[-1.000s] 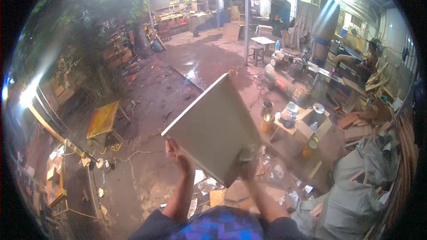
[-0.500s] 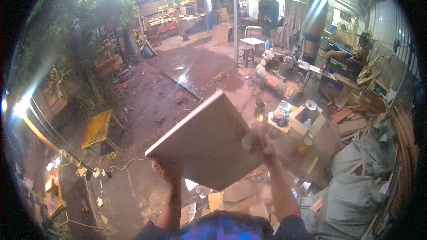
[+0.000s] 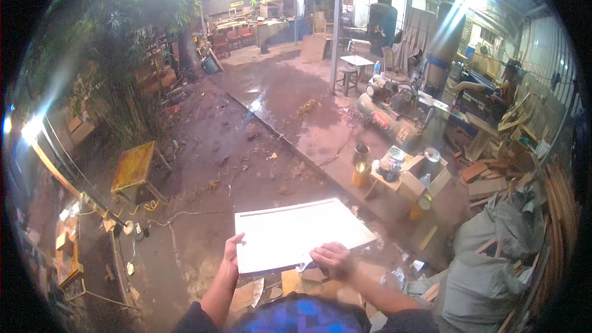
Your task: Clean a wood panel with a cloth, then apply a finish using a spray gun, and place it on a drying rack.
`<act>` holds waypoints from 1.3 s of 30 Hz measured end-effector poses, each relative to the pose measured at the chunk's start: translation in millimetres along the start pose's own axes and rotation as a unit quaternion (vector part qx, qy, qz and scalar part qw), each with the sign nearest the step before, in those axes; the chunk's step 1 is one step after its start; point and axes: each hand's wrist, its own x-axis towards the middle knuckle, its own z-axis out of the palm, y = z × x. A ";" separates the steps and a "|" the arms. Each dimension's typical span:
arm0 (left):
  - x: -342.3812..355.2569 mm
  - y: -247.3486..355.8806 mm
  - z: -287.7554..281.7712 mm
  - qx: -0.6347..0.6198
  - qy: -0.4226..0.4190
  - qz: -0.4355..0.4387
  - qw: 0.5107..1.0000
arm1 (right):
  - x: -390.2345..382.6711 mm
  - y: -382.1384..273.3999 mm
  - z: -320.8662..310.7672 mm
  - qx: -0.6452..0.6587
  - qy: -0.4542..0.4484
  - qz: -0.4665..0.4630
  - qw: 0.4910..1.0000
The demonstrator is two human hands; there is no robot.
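A white rectangular panel (image 3: 290, 231) with a groove or strip along its far edge is held out in front of my body, its bright face turned up. My left hand (image 3: 231, 253) grips its left edge, thumb on top and fingers underneath. Over the near edge, right of the middle, my right hand (image 3: 333, 259) is closed with bent fingers. A small crumpled white piece (image 3: 303, 267), like folded paper or cloth, sticks out beneath its fingertips. The panel's underside is hidden.
A low table (image 3: 394, 176) with cans and an open cardboard box stands ahead right. An air compressor (image 3: 385, 117) lies beyond. Grey sacks (image 3: 481, 277) and wood offcuts (image 3: 487, 179) fill the right. To the left stands a yellow-topped table (image 3: 134, 165). Another person (image 3: 502, 86) sits far right.
The panel has come down from a raised, tilted position to nearly flat, showing its white face. My right hand has moved from its right side to the near edge.
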 end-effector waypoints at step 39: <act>-19.1 -93.8 236.9 0.364 -0.088 0.140 0.917 | 70.4 84.8 22.3 -0.025 0.106 0.092 0.990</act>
